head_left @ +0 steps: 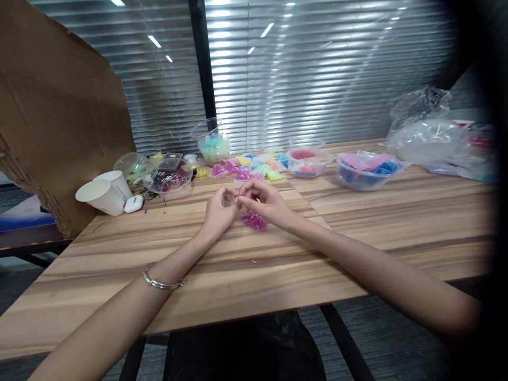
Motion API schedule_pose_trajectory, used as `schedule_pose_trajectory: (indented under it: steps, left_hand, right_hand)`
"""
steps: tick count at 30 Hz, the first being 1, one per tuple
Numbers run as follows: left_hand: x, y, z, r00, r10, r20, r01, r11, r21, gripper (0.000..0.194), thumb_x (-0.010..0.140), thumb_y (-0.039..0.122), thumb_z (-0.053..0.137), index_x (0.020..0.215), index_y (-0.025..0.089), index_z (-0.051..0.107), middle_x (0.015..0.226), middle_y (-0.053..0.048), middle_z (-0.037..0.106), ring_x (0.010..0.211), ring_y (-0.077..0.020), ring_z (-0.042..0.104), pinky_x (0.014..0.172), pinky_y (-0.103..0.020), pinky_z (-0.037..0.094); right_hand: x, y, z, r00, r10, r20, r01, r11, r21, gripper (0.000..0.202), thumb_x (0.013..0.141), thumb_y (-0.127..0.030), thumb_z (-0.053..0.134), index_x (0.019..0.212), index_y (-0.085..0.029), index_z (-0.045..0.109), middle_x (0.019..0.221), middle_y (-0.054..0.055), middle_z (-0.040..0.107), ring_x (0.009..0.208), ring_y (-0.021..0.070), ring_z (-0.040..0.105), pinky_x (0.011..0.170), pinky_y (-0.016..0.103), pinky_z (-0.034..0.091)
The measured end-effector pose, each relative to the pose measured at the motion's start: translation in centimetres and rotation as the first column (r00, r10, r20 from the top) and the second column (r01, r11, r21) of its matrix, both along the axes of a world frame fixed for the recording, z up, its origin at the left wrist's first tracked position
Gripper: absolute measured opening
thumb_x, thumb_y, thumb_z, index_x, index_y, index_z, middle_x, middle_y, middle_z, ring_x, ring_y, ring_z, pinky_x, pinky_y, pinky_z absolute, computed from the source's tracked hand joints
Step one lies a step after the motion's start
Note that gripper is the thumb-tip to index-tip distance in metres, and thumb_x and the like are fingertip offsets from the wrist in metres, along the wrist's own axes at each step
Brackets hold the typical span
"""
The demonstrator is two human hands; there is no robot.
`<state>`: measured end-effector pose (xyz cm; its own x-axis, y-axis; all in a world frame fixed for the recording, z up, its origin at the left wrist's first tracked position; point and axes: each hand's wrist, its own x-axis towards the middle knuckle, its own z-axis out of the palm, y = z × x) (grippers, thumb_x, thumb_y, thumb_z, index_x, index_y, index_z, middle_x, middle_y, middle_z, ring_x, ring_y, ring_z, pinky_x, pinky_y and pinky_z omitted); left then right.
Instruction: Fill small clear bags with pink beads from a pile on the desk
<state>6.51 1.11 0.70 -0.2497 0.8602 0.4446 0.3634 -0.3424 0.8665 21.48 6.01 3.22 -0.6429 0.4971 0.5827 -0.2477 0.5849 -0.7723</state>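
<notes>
My left hand and my right hand meet above the middle of the table, thumbs and fingertips closed in a pinch. What looks like the edge of a small clear plastic bag is between them, though the fingers mostly hide it. Just below the fingertips shows a clump of magenta-purple loops, apparently inside that bag. A silver bracelet circles my left wrist.
Behind my hands lie several small bags of coloured pieces. Clear tubs stand at the back, including one with blue and pink bags. Paper cups and a white case are left; crumpled plastic is right.
</notes>
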Motion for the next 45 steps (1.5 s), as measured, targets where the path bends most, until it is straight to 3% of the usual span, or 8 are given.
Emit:
schedule_pose_trajectory:
  steps: [3,6,8,11,19,29,38,45]
  left_hand:
    - [-0.6,0.5,-0.2,0.969,0.111,0.22,-0.1,0.993,-0.059,0.021,0.063,0.022,0.064,0.076,0.019,0.049,0.069,0.004,0.052,0.059,-0.0075,0.049,0.055,-0.017,0.039]
    - [-1.1,0.7,-0.5,0.899,0.154,0.41,-0.09,0.981,-0.171,0.024,0.063,0.025,0.063,0.08,0.023,0.047,0.057,0.008,0.043,0.043,-0.0064,0.04,0.04,-0.015,0.028]
    - [-1.4,0.8,-0.8,0.863,0.166,0.477,-0.074,0.976,-0.206,0.025,0.064,0.027,0.062,0.082,0.024,0.046,0.054,0.009,0.041,0.039,-0.0067,0.038,0.038,-0.015,0.026]
    - [-1.6,0.9,-1.2,0.845,0.184,0.502,-0.086,0.974,-0.211,0.026,0.063,0.028,0.063,0.083,0.025,0.048,0.055,0.008,0.044,0.04,-0.0071,0.042,0.038,-0.016,0.031]
    - [-1.4,0.8,-0.9,0.846,0.178,0.502,-0.068,0.971,-0.231,0.028,0.062,0.029,0.065,0.084,0.024,0.048,0.056,0.008,0.043,0.043,-0.0064,0.044,0.039,-0.015,0.033]
    - [-0.9,0.4,-0.5,0.874,0.123,0.47,-0.031,0.98,-0.198,0.023,0.063,0.026,0.064,0.079,0.022,0.048,0.061,0.008,0.044,0.046,-0.004,0.042,0.046,-0.016,0.039]
    - [-0.8,0.4,-0.5,0.887,0.103,0.451,-0.028,0.985,-0.171,0.022,0.064,0.026,0.065,0.078,0.021,0.048,0.063,0.007,0.044,0.047,-0.0045,0.044,0.043,-0.015,0.034]
    - [-0.9,0.4,-0.7,0.872,0.113,0.476,-0.034,0.985,-0.172,0.024,0.063,0.027,0.067,0.078,0.02,0.051,0.066,0.007,0.049,0.048,-0.0042,0.043,0.046,-0.015,0.035]
  right_hand:
    - [1.0,0.0,1.3,0.915,0.263,0.307,-0.272,0.962,-0.011,0.019,0.084,-0.033,0.064,0.09,-0.015,0.062,0.077,0.0,0.057,0.064,0.0088,0.049,0.059,0.021,0.039]
    - [1.5,-0.2,1.8,0.619,0.503,0.603,-0.572,0.815,-0.093,0.024,0.081,-0.033,0.068,0.097,-0.016,0.066,0.082,0.001,0.06,0.072,0.01,0.052,0.065,0.021,0.042]
    - [1.5,-0.4,1.6,0.49,0.559,0.669,-0.665,0.736,-0.127,0.028,0.079,-0.031,0.07,0.101,-0.015,0.066,0.083,0.002,0.058,0.076,0.0105,0.052,0.068,0.021,0.043]
    - [1.3,-0.8,1.0,0.441,0.558,0.703,-0.706,0.699,-0.113,0.028,0.077,-0.025,0.072,0.101,-0.013,0.065,0.081,0.001,0.056,0.075,0.01,0.052,0.067,0.02,0.043]
    - [1.0,-0.4,0.4,0.473,0.564,0.677,-0.7,0.707,-0.099,0.007,0.082,-0.02,0.062,0.087,-0.017,0.067,0.08,0.0,0.063,0.071,0.011,0.057,0.063,0.02,0.044]
    - [0.6,-1.0,-0.2,0.647,0.421,0.636,-0.585,0.808,0.06,0.01,0.085,-0.013,0.056,0.087,-0.017,0.065,0.087,0.002,0.061,0.078,0.012,0.057,0.07,0.022,0.045]
    - [0.2,-1.1,-0.8,0.742,0.392,0.543,-0.549,0.821,0.158,0.02,0.083,-0.006,0.052,0.09,-0.018,0.067,0.088,0.003,0.065,0.085,0.0143,0.058,0.079,0.026,0.045]
    - [-0.6,-1.6,-1.9,0.827,0.254,0.502,-0.416,0.876,0.242,0.023,0.086,-0.011,0.05,0.099,-0.02,0.066,0.096,0.004,0.067,0.089,0.0158,0.061,0.081,0.028,0.047]
